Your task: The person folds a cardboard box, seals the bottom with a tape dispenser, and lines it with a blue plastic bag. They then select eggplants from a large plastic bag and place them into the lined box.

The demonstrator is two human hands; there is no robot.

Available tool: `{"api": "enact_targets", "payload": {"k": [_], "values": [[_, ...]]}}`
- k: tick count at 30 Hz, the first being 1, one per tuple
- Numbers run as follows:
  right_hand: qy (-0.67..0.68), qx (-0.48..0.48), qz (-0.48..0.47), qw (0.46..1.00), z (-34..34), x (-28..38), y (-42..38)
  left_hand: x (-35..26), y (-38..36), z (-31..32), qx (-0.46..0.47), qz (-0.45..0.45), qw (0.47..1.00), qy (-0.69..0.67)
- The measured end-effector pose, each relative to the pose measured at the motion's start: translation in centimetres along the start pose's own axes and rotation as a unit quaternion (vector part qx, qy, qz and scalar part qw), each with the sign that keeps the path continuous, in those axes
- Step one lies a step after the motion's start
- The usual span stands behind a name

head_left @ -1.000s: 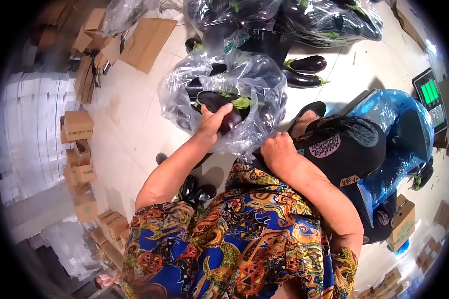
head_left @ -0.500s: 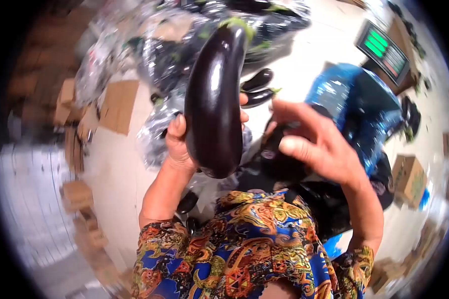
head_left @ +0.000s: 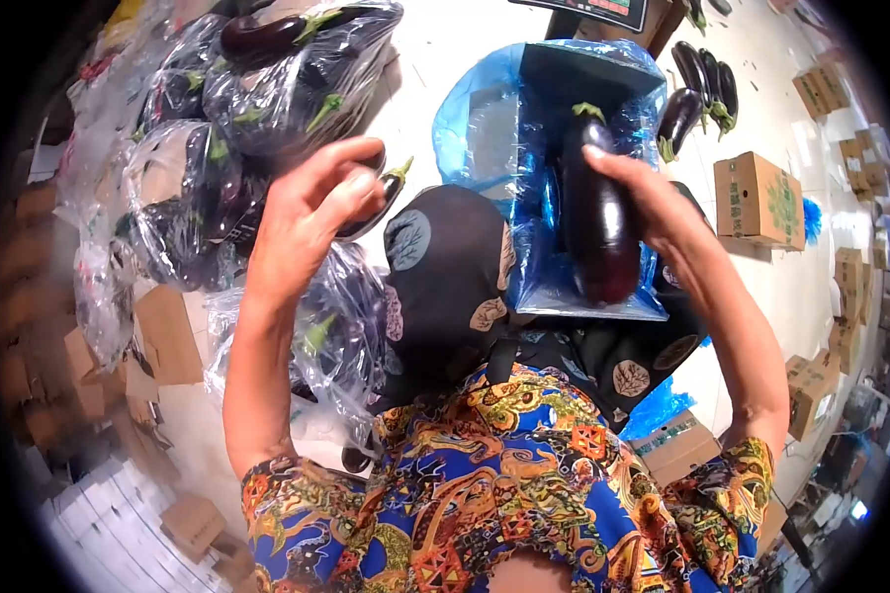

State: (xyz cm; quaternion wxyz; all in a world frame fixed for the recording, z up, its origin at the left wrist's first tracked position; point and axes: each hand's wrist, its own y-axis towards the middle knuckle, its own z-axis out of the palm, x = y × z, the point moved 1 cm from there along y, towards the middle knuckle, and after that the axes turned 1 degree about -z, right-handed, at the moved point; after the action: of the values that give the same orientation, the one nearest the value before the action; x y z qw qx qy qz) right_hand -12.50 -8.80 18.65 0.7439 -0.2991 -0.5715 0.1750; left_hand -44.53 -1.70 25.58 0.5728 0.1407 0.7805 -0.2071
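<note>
My right hand (head_left: 648, 193) is closed on a large, glossy dark purple eggplant (head_left: 600, 222), its green stem end pointing away from me. That eggplant is over an open box (head_left: 591, 304) lined with a blue plastic bag (head_left: 480, 109), at my right knee. My left hand (head_left: 316, 203) hovers at the left with loosely curled fingers, the thumb apart from the index finger. Just beyond its fingertips, a smaller eggplant (head_left: 386, 203) lies on the floor, partly hidden by the hand.
Clear plastic bags of eggplants (head_left: 257, 109) are heaped at the left, with a loose eggplant (head_left: 262, 42) on top. Several eggplants (head_left: 707, 84) lie right of the box. A scale (head_left: 603, 8) stands at the back. A cardboard carton (head_left: 758, 201) is at the right.
The large eggplant has passed from my left hand to my right and moved over the blue-lined box. My left hand has come away from it. The view has swung right.
</note>
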Motion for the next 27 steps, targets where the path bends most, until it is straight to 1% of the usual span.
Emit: {"api": "enact_targets", "payload": {"k": [2,4,6,7,8,10,11,12,13,14,15,16,17,18,19,20,21,22,23,24,25,26,27], "values": [[-0.034,0.018,0.037,0.999,-1.0,-2.5,3.4,2.1,-1.2,-0.8,-0.031,-0.058,0.998,-0.020],[-0.081,-0.022,0.053,0.995,-2.0,-5.7,7.4,3.6,-2.9,-1.9,-0.051,-0.078,0.996,-0.010],[-0.143,-0.071,0.079,0.984,-1.6,-7.2,9.4,4.0,-5.5,-3.1,-0.070,-0.096,0.993,-0.006],[-0.133,-0.072,0.083,0.985,-1.5,-8.8,11.1,4.4,-7.0,-3.8,-0.082,-0.104,0.991,-0.017],[-0.160,-0.052,0.083,0.982,-2.2,-11.1,13.4,4.9,-8.8,-4.6,-0.104,-0.116,0.987,-0.029],[-0.200,-0.003,-0.036,0.979,-1.5,-12.9,13.3,6.3,-12.3,-6.6,-0.134,-0.145,0.980,-0.037],[-0.309,0.013,-0.055,0.950,-2.4,-13.5,13.7,7.0,-14.1,-7.4,-0.174,-0.152,0.972,-0.034],[-0.289,-0.016,-0.051,0.956,-2.0,-13.3,13.2,7.9,-15.9,-8.4,-0.187,-0.118,0.970,-0.097],[-0.277,0.038,-0.081,0.957,-3.1,-14.0,14.2,10.1,-18.6,-9.6,-0.258,-0.111,0.943,-0.177],[-0.292,0.042,-0.077,0.952,-3.8,-14.2,14.5,11.6,-20.5,-10.6,-0.320,-0.091,0.908,-0.254],[-0.306,0.047,-0.074,0.948,-4.7,-14.4,15.0,13.0,-22.1,-11.1,-0.407,-0.130,0.871,-0.242],[-0.293,0.066,-0.073,0.951,-4.8,-13.1,14.3,13.8,-22.6,-10.7,-0.484,-0.166,0.826,-0.235],[-0.343,0.070,-0.107,0.931,-5.0,-12.2,14.1,15.6,-23.4,-10.5,-0.493,-0.219,0.814,-0.216],[-0.413,0.088,-0.135,0.897,-5.6,-11.5,14.2,17.4,-23.6,-9.8,-0.501,-0.262,0.796,-0.217],[-0.478,0.102,-0.165,0.857,-6.1,-10.6,14.1,17.5,-22.9,-8.1,-0.497,-0.276,0.794,-0.213],[-0.464,0.100,-0.111,0.873,-7.5,-9.5,15.2,18.0,-21.7,-6.4,-0.510,-0.287,0.778,-0.227],[-0.450,0.095,-0.056,0.886,-9.1,-8.5,16.4,17.6,-20.3,-5.1,-0.443,-0.287,0.800,-0.287],[-0.470,0.087,-0.056,0.876,-8.1,-6.4,15.5,17.3,-18.5,-3.9,-0.322,-0.245,0.866,-0.294],[-0.490,0.079,-0.055,0.866,-6.8,-4.2,14.4,14.9,-16.3,-1.6,-0.324,-0.185,0.890,-0.260],[-0.634,0.101,-0.188,0.743,-0.8,-0.1,9.4,14.3,-14.5,0.5,-0.333,-0.138,0.880,-0.309],[-0.583,0.102,-0.222,0.775,3.6,2.7,5.8,15.6,-13.2,1.7,-0.292,-0.146,0.874,-0.360],[-0.528,0.102,-0.254,0.804,7.4,4.6,2.9,16.6,-12.4,2.3,-0.223,-0.139,0.876,-0.404],[-0.507,0.099,-0.279,0.810,10.7,5.6,0.6,16.4,-10.8,3.3,-0.221,-0.173,0.883,-0.377]]}}
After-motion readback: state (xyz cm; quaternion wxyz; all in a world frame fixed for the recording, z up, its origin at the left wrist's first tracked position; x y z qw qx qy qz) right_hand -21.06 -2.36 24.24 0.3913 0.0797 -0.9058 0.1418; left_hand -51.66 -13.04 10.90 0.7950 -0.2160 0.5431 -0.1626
